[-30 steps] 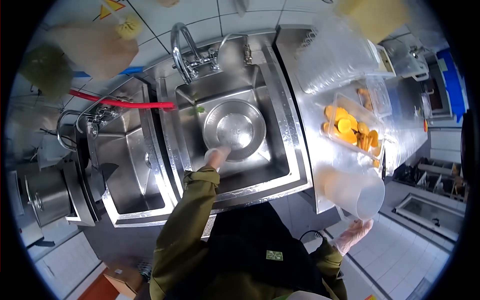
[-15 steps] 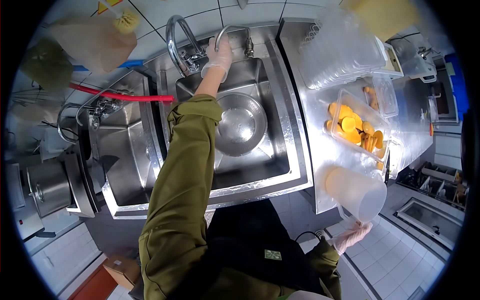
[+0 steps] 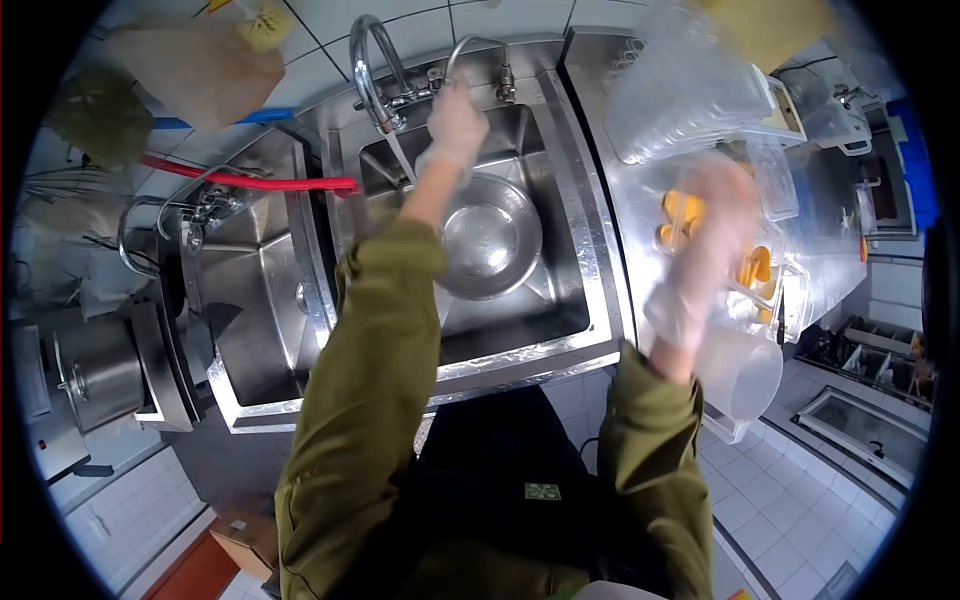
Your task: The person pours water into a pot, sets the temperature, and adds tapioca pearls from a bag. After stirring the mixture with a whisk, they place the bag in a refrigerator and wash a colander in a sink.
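Observation:
My left hand [image 3: 458,125], in a clear glove, is over the back of the sink [image 3: 500,330], just below the thin faucet [image 3: 478,42]. Motion smears its fingers. Water [image 3: 402,158] runs from the large curved faucet [image 3: 368,75] at the sink's left side. A round metal bowl [image 3: 490,245] rests in the basin under my left wrist. My right hand [image 3: 718,215], also gloved, is blurred over a clear plastic container of orange slices [image 3: 684,208] on the steel counter, and partly hides them. Beside my right wrist stands a translucent pitcher [image 3: 745,375].
A second sink [image 3: 250,310] lies to the left, with a red hose [image 3: 270,183] reaching across to the divider. Stacked clear containers [image 3: 685,90] occupy the counter's back. A large metal pot [image 3: 100,375] is at far left.
My left hand has come away from the faucet fittings toward me, and water now flows. My right hand has left the pitcher's handle and moved up over the orange slices.

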{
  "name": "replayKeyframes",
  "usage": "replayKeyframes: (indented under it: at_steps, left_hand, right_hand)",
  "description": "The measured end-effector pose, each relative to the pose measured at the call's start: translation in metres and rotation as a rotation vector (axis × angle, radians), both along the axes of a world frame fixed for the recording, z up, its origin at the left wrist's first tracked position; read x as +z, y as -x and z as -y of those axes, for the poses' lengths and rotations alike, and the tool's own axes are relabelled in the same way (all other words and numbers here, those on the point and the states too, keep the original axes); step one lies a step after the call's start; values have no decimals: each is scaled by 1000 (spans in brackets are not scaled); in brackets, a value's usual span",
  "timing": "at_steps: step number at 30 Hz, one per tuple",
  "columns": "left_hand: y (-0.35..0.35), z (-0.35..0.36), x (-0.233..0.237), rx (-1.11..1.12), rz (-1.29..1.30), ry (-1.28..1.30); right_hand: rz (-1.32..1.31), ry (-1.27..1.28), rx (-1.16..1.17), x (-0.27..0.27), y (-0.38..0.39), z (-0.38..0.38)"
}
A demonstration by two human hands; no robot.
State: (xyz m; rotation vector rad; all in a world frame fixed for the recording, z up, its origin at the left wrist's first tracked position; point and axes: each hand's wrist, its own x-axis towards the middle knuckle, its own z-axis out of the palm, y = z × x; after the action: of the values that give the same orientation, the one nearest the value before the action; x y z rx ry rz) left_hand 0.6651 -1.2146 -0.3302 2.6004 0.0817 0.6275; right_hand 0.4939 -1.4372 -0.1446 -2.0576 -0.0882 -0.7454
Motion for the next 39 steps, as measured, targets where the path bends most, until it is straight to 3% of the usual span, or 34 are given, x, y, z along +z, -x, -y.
replayKeyframes:
  at_steps: [1, 2, 3, 4, 5, 6, 7, 8, 9, 10, 12, 14, 17, 19, 21, 23, 26, 30, 33, 34, 35, 39]
  left_hand:
    - [18, 1, -3, -59, -45, 111]
    - [41, -1, 11, -94, -300, 208]
    - [60, -8, -5, -153, -293, 286]
    - [81, -15, 2, -168, -461, 359]
    - [98, -28, -26, -223, -370, 451]
    - [116, -40, -28, -177, -399, 507]
    - [134, -52, -29, -135, -425, 560]
    - [146, -64, -23, -74, -498, 586]
    - [155, -75, -14, -10, -572, 611]
    - [164, -84, -7, 21, -580, 633]
    - [180, -102, -3, 81, -610, 670]
    - [191, -119, -28, 50, -576, 722]
    - [209, -127, -71, 40, -598, 694]
    - [209, -121, -54, 101, -781, 688]
    - [205, -110, -53, 192, -730, 585]
    - [196, -109, -46, 222, -726, 612]
    - [178, -105, 15, 225, -809, 610]
    - [185, -121, 33, 186, -644, 443]
    - [200, -123, 51, 201, -539, 460]
    - [205, -124, 50, 205, -463, 523]
    - [211, -126, 46, 207, -386, 585]
    - [226, -128, 41, 278, -278, 822]
  right_hand:
    - [-141, -240, 380, -9, -27, -19]
    - [-205, -60, 595, -38, -48, -28]
    - [-577, -138, 687, -92, -63, -40]
    - [-926, -92, 770, -134, -58, -41]
    - [-1267, 28, 842, -176, -52, -42]
    - [-1264, 13, 660, -253, -23, -36]
    - [-1575, 190, 432, -290, -8, -38]
    - [-1369, 419, 403, -325, 7, -39]
    - [-1530, 233, 317, -297, 9, -50]
    - [-1506, 157, 44, -364, 24, -43]
    - [-1708, -577, -126, -402, 32, -46]
    - [-1731, -597, -151, -470, 33, -42]
    - [-1529, -850, -65, -432, 28, -56]
    - [-1555, -1052, -21, -431, 19, -49]
    - [-1563, -805, 202, -421, 22, -40]
    - [-1592, -1206, 184, -412, 20, -42]
    - [-1478, -1366, 235, -349, 12, -75]
    - [-1491, -1170, 364, -345, -4, -91]
    - [-1423, -1046, 518, -340, -21, -115]
    - [-1401, -986, 535, -333, -27, -121]
    - [-1412, -881, 500, -359, -31, -123]
    - [-1408, -802, 478, -329, -62, -123]
